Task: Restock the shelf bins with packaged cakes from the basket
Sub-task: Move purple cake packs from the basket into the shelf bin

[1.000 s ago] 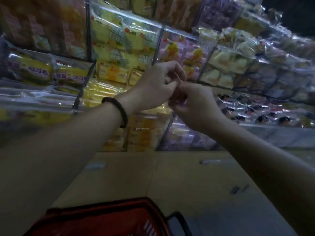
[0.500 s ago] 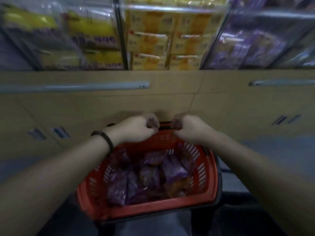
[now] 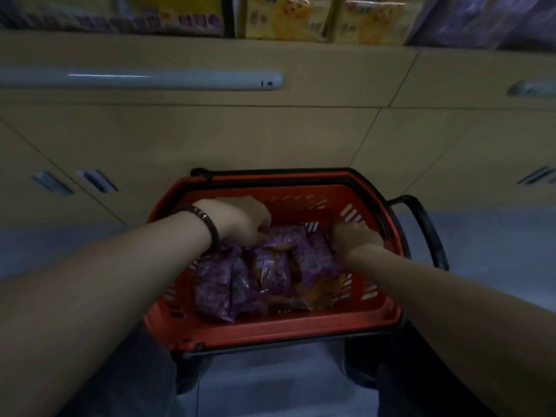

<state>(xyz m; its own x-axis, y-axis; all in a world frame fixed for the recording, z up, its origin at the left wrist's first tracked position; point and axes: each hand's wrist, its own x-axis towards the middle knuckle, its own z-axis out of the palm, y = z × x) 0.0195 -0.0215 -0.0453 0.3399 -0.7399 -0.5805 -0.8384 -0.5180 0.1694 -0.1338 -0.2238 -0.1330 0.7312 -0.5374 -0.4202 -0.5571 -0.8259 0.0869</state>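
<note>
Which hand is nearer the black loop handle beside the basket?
Right. The right hand is left of the loop handle; the left hand lies farther across the basket.

Wearing a thin dark bracelet (image 3: 209, 227) round the wrist just behind the left hand (image 3: 240, 219), carrying a few pale metallic bands on top; baring both forearms (image 3: 105, 281).

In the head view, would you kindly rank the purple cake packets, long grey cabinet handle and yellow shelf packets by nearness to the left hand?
1. purple cake packets: touching the left hand.
2. long grey cabinet handle: above.
3. yellow shelf packets: topmost.
</note>
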